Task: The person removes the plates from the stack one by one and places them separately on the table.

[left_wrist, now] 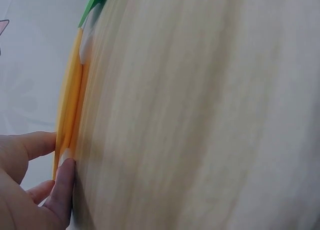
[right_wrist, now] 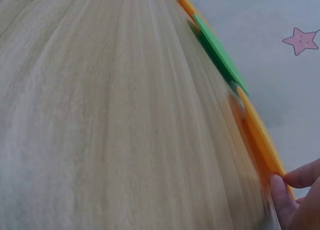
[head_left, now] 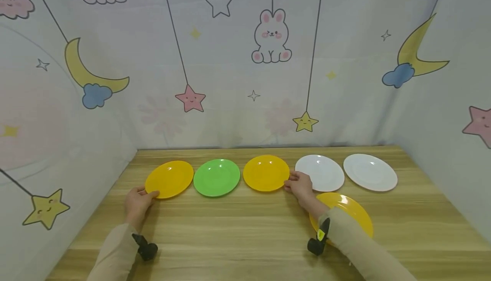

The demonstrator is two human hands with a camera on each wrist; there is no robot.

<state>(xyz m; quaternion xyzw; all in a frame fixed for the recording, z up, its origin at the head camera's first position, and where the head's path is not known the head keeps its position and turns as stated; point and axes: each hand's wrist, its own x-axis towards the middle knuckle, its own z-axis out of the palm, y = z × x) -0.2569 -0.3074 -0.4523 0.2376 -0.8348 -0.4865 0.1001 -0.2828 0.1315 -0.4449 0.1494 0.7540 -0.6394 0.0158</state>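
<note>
My left hand [head_left: 138, 204] holds the rim of the leftmost orange plate [head_left: 169, 179], fingers and thumb on either side of its edge in the left wrist view. My right hand [head_left: 301, 185] pinches the right edge of another orange plate [head_left: 266, 173]; in the right wrist view its thumb and finger meet at that rim. Between these two lies a shiny green plate [head_left: 216, 178]. All three form a row near the table's back edge. A white plate [head_left: 320, 171] sits just beyond the right hand, partly covered by it.
Farther right is a second white plate [head_left: 370, 172]. A third orange plate [head_left: 356, 210] lies nearer, partly hidden beneath my right forearm. The wooden table [head_left: 230, 238] is bordered by pale curtains [head_left: 230, 68] printed with stars, moons and rabbits.
</note>
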